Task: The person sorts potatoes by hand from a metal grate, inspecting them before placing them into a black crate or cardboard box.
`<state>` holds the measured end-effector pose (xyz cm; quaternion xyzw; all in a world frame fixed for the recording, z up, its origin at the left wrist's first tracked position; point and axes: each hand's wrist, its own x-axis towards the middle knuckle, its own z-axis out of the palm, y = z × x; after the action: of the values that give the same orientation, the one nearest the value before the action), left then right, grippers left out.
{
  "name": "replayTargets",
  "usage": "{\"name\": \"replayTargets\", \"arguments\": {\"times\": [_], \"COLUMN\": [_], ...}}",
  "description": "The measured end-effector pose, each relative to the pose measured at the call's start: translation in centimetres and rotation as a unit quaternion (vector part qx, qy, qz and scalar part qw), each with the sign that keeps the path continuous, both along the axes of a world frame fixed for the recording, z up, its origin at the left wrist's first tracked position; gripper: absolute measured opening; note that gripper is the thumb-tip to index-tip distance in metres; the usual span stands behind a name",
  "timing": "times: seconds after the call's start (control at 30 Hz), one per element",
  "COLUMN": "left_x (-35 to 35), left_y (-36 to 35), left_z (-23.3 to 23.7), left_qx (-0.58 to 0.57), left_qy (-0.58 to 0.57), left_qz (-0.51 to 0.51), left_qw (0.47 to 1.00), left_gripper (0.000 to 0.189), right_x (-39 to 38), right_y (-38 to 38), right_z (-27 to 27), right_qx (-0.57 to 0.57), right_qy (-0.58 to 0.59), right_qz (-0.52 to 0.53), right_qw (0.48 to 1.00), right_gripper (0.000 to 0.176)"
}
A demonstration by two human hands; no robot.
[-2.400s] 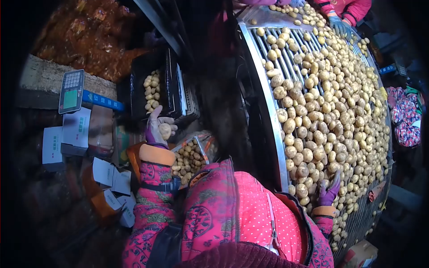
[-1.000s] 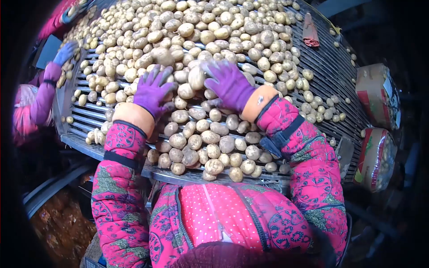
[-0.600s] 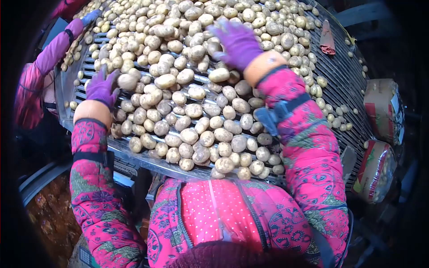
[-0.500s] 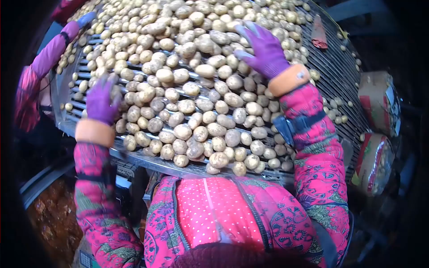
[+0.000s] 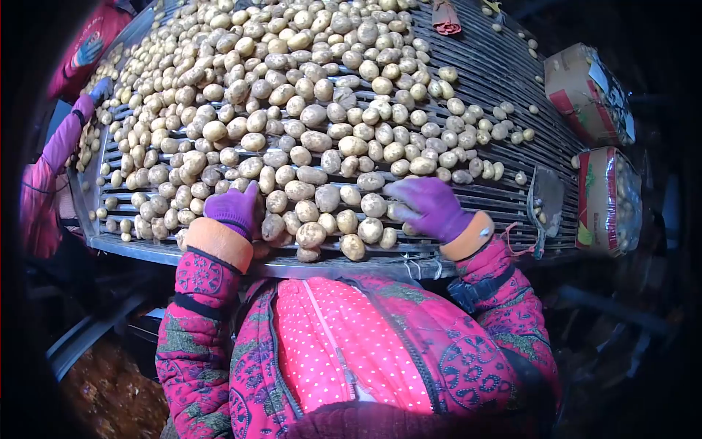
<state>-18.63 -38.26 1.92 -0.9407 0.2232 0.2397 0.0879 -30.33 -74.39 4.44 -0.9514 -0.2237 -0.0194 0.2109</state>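
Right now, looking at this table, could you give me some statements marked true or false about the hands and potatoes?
1. The left hand and right hand wear purple gloves. True.
2. The potatoes lie on a slatted table. True.
3. The right hand is raised clear of the potatoes. False: it rests on those at the near edge.
4. The left hand holds a knife. False: it rests on potatoes, and no tool shows.
5. Nobody else is at the table. False: another person's sleeve reaches in at the left.
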Motion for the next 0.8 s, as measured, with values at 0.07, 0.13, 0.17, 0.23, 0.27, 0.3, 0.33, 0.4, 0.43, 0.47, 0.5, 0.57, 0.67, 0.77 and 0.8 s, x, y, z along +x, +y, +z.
{"name": "replayTargets", "arguments": {"times": [0.07,0.13,0.17,0.23,0.27,0.3,0.33,0.4,0.43,0.47,0.5,0.57,0.67,0.77,0.8], "left_x": [-0.1,0.2,-0.2,-1.1,-1.2,-1.4,-1.4,-2.5,-3.6,-4.8,-5.9,-7.9,-9.3,-9.7,-9.7], "left_y": [-0.2,0.1,0.6,2.1,3.4,4.9,6.2,7.0,7.4,7.5,7.1,5.8,4.7,4.2,3.8], "left_z": [0.4,0.3,-0.1,-0.4,-1.7,-3.9,-5.2,-3.4,-2.4,-1.3,-0.5,2.1,4.0,4.3,4.3], "left_qx": [-0.010,-0.021,-0.072,-0.169,-0.167,-0.357,-0.528,-0.730,-0.760,-0.784,-0.803,-0.824,-0.821,-0.831,-0.830], "left_qy": [0.010,0.028,-0.005,-0.070,-0.077,0.004,0.081,0.180,0.233,0.286,0.303,0.331,0.337,0.359,0.360], "left_qz": [0.010,0.037,0.069,0.075,0.080,0.189,0.284,0.303,0.331,0.355,0.354,0.368,0.391,0.355,0.344], "left_qw": [1.000,0.999,0.995,0.980,0.980,0.915,0.796,0.586,0.508,0.422,0.370,0.276,0.245,0.233,0.251], "left_gripper": [0.084,0.077,0.074,0.045,0.045,0.050,0.056,0.061,0.067,0.072,0.077,0.089,0.091,0.091,0.092], "right_x": [-0.5,-0.6,-0.5,-0.1,0.4,0.7,0.8,1.0,1.1,1.2,1.4,1.8,2.5,2.9,3.0], "right_y": [1.8,2.5,2.8,3.5,3.9,4.0,4.1,4.4,4.1,4.1,4.1,3.8,3.7,4.4,4.8], "right_z": [-0.6,-1.9,-2.6,-3.5,-3.7,-3.9,-3.8,-3.1,-3.1,-2.7,-2.3,-1.8,-0.6,-1.1,-1.4], "right_qx": [-0.157,-0.187,-0.216,-0.233,-0.252,-0.238,-0.238,-0.192,-0.207,-0.195,-0.162,-0.086,0.102,0.242,0.282], "right_qy": [0.040,-0.018,-0.069,-0.062,-0.052,-0.046,-0.046,-0.062,-0.043,-0.015,0.006,0.076,0.180,0.230,0.229], "right_qz": [0.058,0.070,0.082,0.073,0.065,0.068,0.081,0.083,0.096,0.093,0.084,0.060,0.020,-0.006,-0.007], "right_qw": [0.985,0.980,0.970,0.968,0.964,0.968,0.967,0.976,0.973,0.976,0.983,0.992,0.978,0.943,0.932], "right_gripper": [0.037,0.035,0.032,0.029,0.026,0.026,0.025,0.025,0.028,0.036,0.041,0.056,0.059,0.066,0.068]}}
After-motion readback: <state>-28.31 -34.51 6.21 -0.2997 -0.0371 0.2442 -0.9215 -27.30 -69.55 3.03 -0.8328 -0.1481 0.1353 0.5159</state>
